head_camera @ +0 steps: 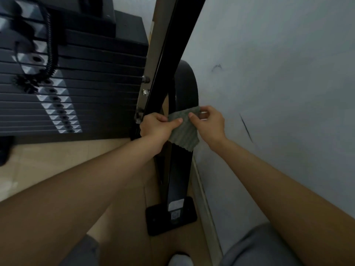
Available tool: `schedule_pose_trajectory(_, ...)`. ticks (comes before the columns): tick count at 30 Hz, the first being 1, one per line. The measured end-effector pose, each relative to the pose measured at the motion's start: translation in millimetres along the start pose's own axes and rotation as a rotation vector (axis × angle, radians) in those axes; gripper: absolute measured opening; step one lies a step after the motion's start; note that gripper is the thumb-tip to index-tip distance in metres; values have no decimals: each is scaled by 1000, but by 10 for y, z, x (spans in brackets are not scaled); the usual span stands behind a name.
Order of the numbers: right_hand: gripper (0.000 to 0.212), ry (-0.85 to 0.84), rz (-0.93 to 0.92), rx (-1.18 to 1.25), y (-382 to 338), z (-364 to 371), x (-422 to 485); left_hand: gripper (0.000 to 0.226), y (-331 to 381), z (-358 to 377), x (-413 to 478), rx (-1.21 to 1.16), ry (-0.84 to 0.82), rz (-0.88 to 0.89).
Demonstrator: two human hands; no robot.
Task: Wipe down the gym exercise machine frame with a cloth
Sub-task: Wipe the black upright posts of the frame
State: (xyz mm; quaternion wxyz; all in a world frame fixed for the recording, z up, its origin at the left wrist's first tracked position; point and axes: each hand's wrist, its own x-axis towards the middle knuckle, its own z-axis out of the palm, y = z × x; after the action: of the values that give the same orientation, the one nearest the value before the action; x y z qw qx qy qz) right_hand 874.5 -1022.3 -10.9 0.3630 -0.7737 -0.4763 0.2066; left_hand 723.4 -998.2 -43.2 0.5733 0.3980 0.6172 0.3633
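Note:
A grey-green ribbed cloth (185,132) is stretched between both hands in front of the black machine frame (178,175), over its curved upright. My left hand (156,127) pinches the cloth's left edge with thumb and fingers. My right hand (208,122) pinches the top right edge. The cloth's lower part hangs loose against the frame. The frame runs down to a black foot plate (171,215) on the floor, and a slanted black bar (172,45) rises toward the top.
The black weight stack (76,96) with its coiled pin cord (51,45) fills the left side. A pale wall (278,93) stands close on the right, with a skirting board (206,204) below. Tan floor tiles lie underneath; my knees in grey shorts show at the bottom.

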Motion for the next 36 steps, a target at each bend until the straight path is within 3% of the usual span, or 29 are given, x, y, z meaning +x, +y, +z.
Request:
schedule_pose_trajectory(4, 22, -196, 155, 139, 247, -49, -60, 47, -275, -30, -41, 78, -42, 22)
schedule_pose_trajectory(8, 47, -350, 348, 185, 535, -30, -288, 46, -705, -27, -162, 143, -87, 107)
schedule_pose_trajectory(11, 40, -420, 457, 183, 688, 46, -471, 46, -993, -29, -265, 167, -124, 117)
schedule_pose_trajectory(18, 58, -564, 557, 149, 962, 80, -544, 46, -1303, -50, -326, 200, -207, 86)
schedule_pose_trajectory(23, 47, -691, 656, 103, 1211, 130, -709, 49, -1722, 9, -474, 161, -185, 58)
schedule_pose_trajectory(28, 67, -665, 714, 66, 1576, 336, -1115, 51, -2200, 5, -629, 296, -234, 31)
schedule_pose_trajectory(33, 44, -681, 786, 23, 1765, 501, -1452, 46, -2287, -22, -653, 551, -442, -103)
schedule_pose_trajectory(36, 39, -644, 785, 18, 1772, 511, -1418, 42, -2312, 2, -689, 607, -486, -149)
